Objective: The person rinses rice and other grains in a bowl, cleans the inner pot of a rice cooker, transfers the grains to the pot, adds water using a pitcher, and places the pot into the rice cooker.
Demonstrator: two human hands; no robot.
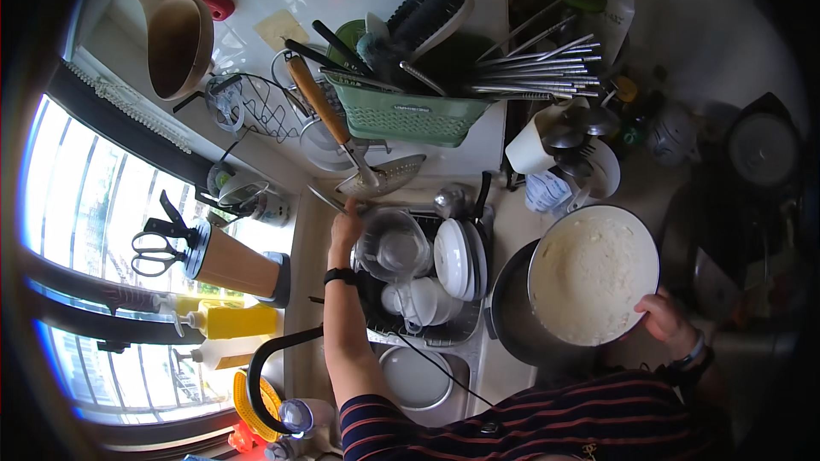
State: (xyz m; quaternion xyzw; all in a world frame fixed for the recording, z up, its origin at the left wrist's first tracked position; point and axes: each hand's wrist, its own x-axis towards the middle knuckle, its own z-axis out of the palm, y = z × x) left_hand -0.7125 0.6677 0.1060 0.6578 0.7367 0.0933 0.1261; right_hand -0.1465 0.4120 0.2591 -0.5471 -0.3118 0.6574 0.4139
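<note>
My left hand [346, 230] is stretched out over the far-left corner of the dish rack, fingers curled around a thin metal utensil [328, 199]. The rest of that utensil is hidden by the hand. Just beyond the fingers hangs a perforated skimmer [384, 178] with a wooden handle. At the right, my right hand [663, 318] grips the rim of a round white-lined pan [592, 275]. A pale, lumpy, batter-like layer coats the inside of this pan. It is held tilted over a dark pot [519, 310], overlapping part of the pot's mouth.
Bowls and plates [452, 259] fill the dish rack [477, 326]. A round basin [416, 378] sits in the sink beside a black faucet [253, 371]. Ahead, a green basket [410, 118] holds brushes and chopsticks. A knife block [237, 259] with scissors stands by the window.
</note>
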